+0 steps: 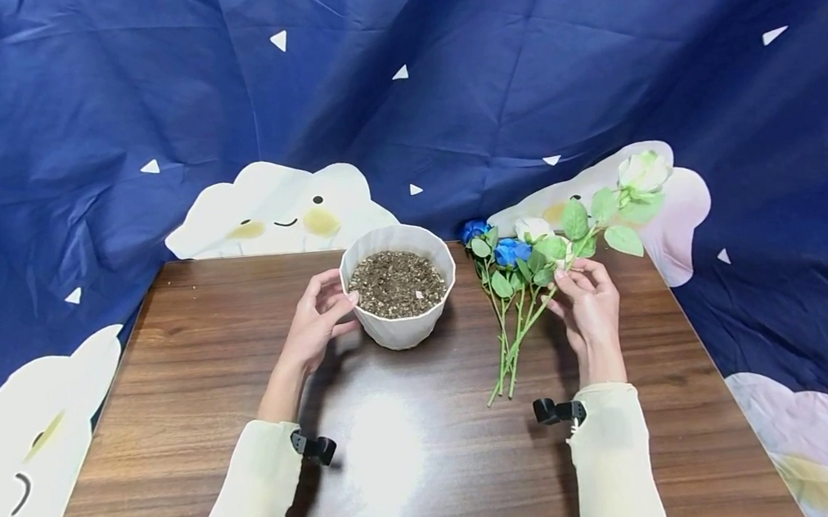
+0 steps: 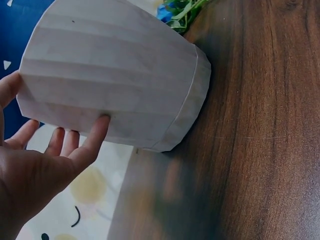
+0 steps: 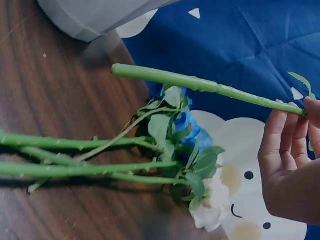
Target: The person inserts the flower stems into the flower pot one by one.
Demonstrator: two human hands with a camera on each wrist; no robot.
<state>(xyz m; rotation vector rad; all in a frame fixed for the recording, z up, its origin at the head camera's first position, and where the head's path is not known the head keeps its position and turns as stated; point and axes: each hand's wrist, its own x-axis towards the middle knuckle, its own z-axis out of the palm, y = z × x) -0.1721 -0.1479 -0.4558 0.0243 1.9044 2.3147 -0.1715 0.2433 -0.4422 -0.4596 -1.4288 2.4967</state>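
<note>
My left hand (image 1: 313, 321) rests its fingertips against the outside of a white faceted flower pot (image 1: 400, 333), thumb by the rim. Its fingers (image 2: 95, 135) are spread and relaxed along the pot's side. Dark, crumbly soil (image 1: 394, 281) fills much of the pot. To the right of it, my right hand (image 1: 590, 305) pinches the green stem (image 3: 200, 85) of a white rose (image 1: 643, 173), between thumb and fingers. The bloom points up and away to the right; the bare stem end slants down to the left, above the other roses.
Blue roses (image 1: 513, 251) and another white rose (image 3: 210, 205) lie on the brown wooden table (image 1: 200, 351), stems toward me. A dark blue cloth (image 1: 443, 83) with white clouds and triangles hangs behind the table. Glare whitens the tabletop between my forearms.
</note>
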